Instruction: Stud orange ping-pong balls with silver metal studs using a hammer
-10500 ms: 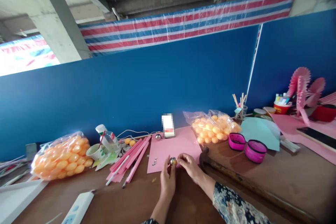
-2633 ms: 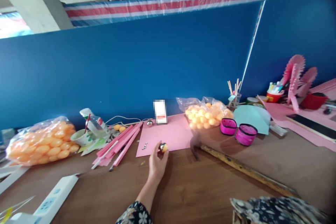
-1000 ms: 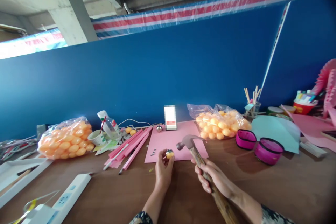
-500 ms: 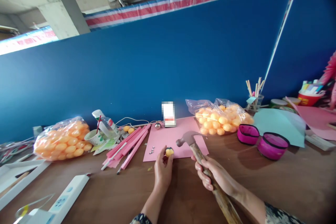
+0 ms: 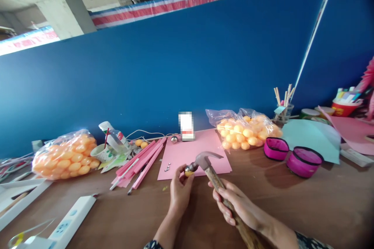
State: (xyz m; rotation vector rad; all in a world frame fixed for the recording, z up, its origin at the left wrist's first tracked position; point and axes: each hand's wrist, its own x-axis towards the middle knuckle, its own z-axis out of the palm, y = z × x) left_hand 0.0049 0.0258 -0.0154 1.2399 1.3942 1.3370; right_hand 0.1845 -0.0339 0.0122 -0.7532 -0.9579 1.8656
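My left hand (image 5: 180, 188) pinches a small ball (image 5: 188, 172), shiny grey on top and yellow-orange below, near the front edge of a pink paper sheet (image 5: 201, 146). My right hand (image 5: 232, 202) is wrapped round the wooden handle of a claw hammer (image 5: 215, 179). The hammer's striking face lies against or just over the ball's upper right side; I cannot tell whether they touch. Several tiny silver balls (image 5: 167, 167) rest on the sheet, left of my left hand. A larger shiny metal ball (image 5: 174, 139) sits at the sheet's back edge.
Bags of orange balls stand at left (image 5: 66, 159) and right (image 5: 245, 132). Pink paper strips (image 5: 143, 159), a bottle (image 5: 113, 138) and a paper cup (image 5: 102, 152) lie left. Two magenta bands (image 5: 304, 162) stand right. A power strip (image 5: 71, 218) is front left; a blue partition (image 5: 175, 66) rises behind.
The hammer has moved left and slightly down, bringing its head from right of the ball to the ball's upper side. My left hand keeps hold of the ball.
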